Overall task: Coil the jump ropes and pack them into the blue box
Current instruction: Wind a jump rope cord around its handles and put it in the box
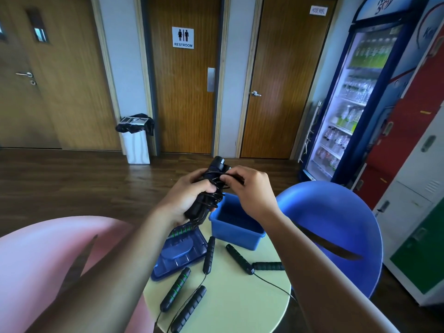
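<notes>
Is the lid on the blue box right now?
No, the blue box stands open, and its lid lies flat on the table beside it.

Three wooden doors (185, 92) line a pale wall, the middle one bearing a restroom sign (182, 37). A white bin (136, 140) stands on the dark wood floor (72, 183). A lit drinks fridge (355, 97) and coloured lockers (408, 152) fill the right; blue chair (336, 217) and pink chair (48, 260) flank a round pale-green tabletop (240, 304).
</notes>
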